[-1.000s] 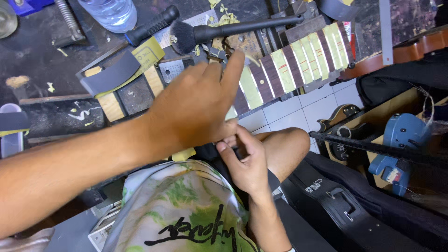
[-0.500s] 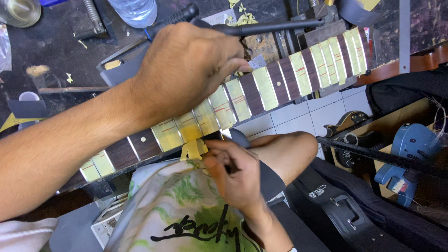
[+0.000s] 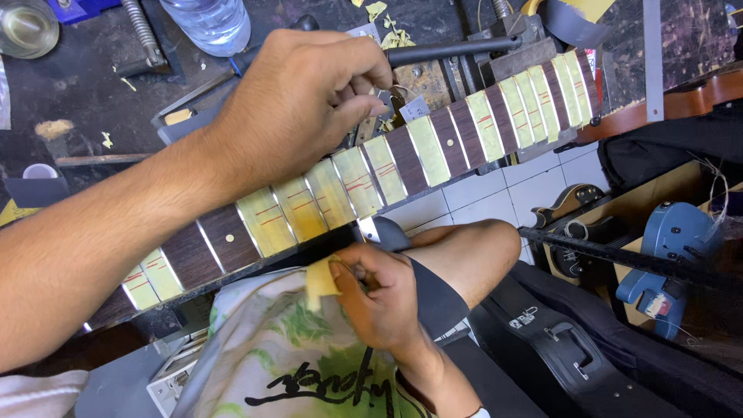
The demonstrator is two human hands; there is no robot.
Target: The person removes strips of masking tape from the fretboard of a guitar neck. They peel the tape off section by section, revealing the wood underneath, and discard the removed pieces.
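Observation:
A guitar neck [image 3: 433, 143] lies slantwise across the workbench, with strips of yellowish masking tape [image 3: 298, 209] covering most of the spaces between its frets. My left hand [image 3: 298, 101] reaches over the neck from the left. Its fingers are curled and pinched together at the neck's far edge, beside small metal parts; what they hold is hidden. Below the neck's near edge, above my lap, my right hand [image 3: 379, 298] pinches a loose piece of yellowish tape [image 3: 319, 285].
A plastic water bottle [image 3: 209, 23], a glass jar [image 3: 27, 27] and a black-handled tool [image 3: 449, 50] lie on the dark bench behind the neck. My bare knee [image 3: 472, 251] is over white floor tiles [image 3: 495, 193]. A black instrument case [image 3: 557, 348] and a blue object [image 3: 673, 248] sit at the right.
My left hand went from lying flat on the neck to curling its fingers at the far edge. My right hand now shows a loose tape piece. The neck sits lower in view.

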